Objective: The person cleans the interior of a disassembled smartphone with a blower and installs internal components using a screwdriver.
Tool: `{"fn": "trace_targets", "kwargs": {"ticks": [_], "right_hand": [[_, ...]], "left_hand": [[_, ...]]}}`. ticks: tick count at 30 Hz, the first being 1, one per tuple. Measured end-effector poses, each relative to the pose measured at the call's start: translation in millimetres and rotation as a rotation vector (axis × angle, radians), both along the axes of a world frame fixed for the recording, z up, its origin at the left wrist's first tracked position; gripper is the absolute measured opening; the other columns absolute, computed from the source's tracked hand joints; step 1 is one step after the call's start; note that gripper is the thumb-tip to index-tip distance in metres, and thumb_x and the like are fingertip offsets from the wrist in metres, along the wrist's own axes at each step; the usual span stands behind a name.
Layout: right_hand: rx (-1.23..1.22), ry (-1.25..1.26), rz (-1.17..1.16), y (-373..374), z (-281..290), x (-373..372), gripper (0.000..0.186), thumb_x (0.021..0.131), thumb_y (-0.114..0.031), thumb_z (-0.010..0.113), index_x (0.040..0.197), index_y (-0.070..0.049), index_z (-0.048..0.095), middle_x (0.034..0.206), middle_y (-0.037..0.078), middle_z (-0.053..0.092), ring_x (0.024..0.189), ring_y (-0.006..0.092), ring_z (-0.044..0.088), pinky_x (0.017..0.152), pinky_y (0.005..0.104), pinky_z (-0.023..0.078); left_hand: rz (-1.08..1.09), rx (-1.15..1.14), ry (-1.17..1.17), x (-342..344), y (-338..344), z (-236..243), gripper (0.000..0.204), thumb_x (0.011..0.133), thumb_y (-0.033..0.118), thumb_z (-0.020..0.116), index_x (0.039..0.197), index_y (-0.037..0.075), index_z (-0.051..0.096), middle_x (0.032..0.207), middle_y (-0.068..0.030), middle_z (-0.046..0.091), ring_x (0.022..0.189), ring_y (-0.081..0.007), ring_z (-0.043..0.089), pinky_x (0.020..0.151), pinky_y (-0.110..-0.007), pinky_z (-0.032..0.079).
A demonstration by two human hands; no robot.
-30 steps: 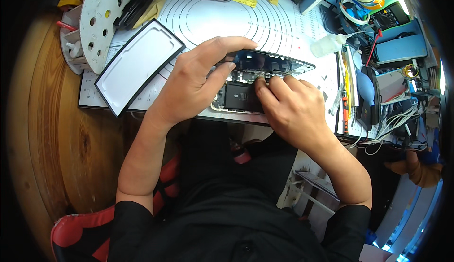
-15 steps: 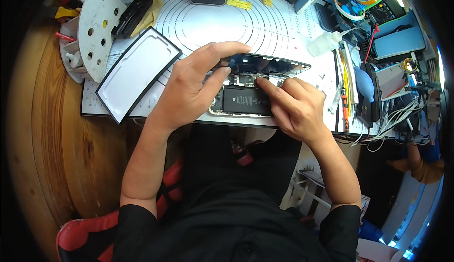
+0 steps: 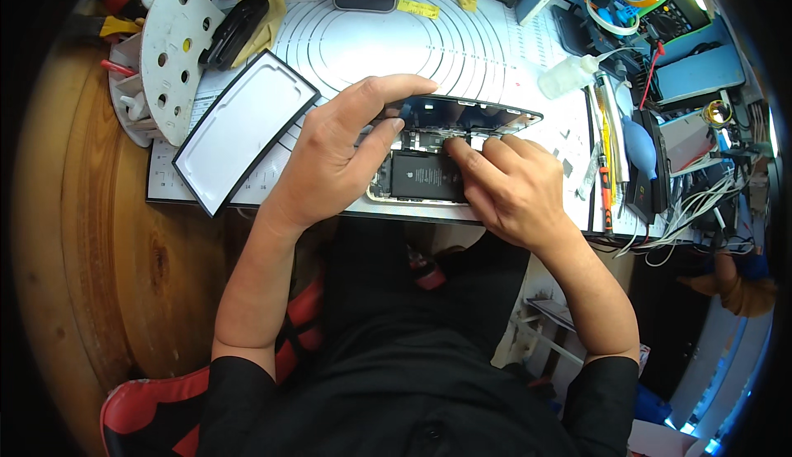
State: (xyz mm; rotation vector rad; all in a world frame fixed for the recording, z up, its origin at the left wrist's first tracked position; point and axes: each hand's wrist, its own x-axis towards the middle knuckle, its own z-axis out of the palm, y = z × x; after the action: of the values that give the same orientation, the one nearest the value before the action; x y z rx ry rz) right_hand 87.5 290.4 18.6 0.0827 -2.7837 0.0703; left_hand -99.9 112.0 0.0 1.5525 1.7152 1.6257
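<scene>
1. The opened smartphone (image 3: pixel 422 140) lies on the counter (image 3: pixel 511 69) near its front edge, directly between the two hands, its display panel (image 3: pixel 474 115) tilted up along the far side and its black battery (image 3: pixel 425 178) facing upward.
2. The left hand (image 3: pixel 326 156) is at the phone's left end, clamped on the raised display panel: the index finger stretches along the top edge, and the thumb sits below it, by the inner side.
3. The right hand (image 3: pixel 520 189) is at the phone's right end, covering part of the battery and frame. Its fingers are bent, and the index fingertip reaches in at the board just beyond the battery; whether it pinches anything small I cannot tell.
4. The hands are apart from each other, with the battery's left part and a strip of the board showing between them.
5. Left of the left hand lies a shallow white tray (image 3: pixel 247 131) with a black border.
6. Beyond the right hand, to the right, are a translucent squeeze bottle (image 3: pixel 568 78), a blue rubber bulb (image 3: pixel 638 148) and an orange-and-black screwdriver (image 3: pixel 605 193).
</scene>
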Motion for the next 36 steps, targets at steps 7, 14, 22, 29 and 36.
{"fn": "trace_targets", "kwargs": {"ticks": [7,14,22,29,36], "right_hand": [[-0.086,0.121,0.03,4,-1,6,0.048,0.072,-0.016,0.073,0.12,-0.013,0.073,0.075,0.002,0.052,0.067,0.0225,0.056,0.061,0.0375,0.046],[-0.089,0.096,0.088,5,-6,0,0.05,0.071,-0.018,0.075,0.121,-0.015,0.072,0.077,0.001,0.051,0.069,0.0219,0.057,0.06,0.0369,0.046],[-0.116,0.155,0.054,0,-3,3,0.043,0.076,-0.016,0.076,0.119,-0.013,0.072,0.076,0.002,0.052,0.066,0.0219,0.057,0.06,0.0368,0.047],[-0.244,0.255,-0.117,-21,-5,-3,0.027,0.079,-0.007,0.076,0.106,-0.009,0.074,0.075,0.004,0.056,0.067,0.0232,0.061,0.058,0.0381,0.049],[-0.301,0.288,-0.12,-30,-11,-6,0.027,0.077,-0.007,0.076,0.104,-0.009,0.076,0.073,0.004,0.055,0.065,0.0233,0.06,0.057,0.038,0.047]], "left_hand": [[0.041,0.051,0.02,3,3,1,0.044,0.096,-0.01,0.058,0.138,0.002,0.06,0.13,-0.008,0.067,0.108,-0.0132,0.062,0.094,-0.029,0.051],[0.004,0.023,0.107,0,2,3,0.049,0.093,-0.007,0.062,0.141,0.005,0.059,0.133,-0.0103,0.066,0.111,-0.0185,0.064,0.095,-0.031,0.051],[0.046,0.07,0.203,1,5,4,0.062,0.082,-0.008,0.073,0.141,0.008,0.059,0.129,-0.0096,0.066,0.114,-0.0218,0.065,0.093,-0.031,0.051],[0.031,0.065,0.206,0,5,1,0.064,0.081,-0.008,0.075,0.141,0.008,0.059,0.13,-0.0103,0.066,0.115,-0.0233,0.065,0.095,-0.033,0.052],[0.046,0.047,0.23,2,4,2,0.065,0.08,-0.007,0.077,0.141,0.007,0.058,0.131,-0.0122,0.066,0.115,-0.0255,0.066,0.098,-0.035,0.052]]}}
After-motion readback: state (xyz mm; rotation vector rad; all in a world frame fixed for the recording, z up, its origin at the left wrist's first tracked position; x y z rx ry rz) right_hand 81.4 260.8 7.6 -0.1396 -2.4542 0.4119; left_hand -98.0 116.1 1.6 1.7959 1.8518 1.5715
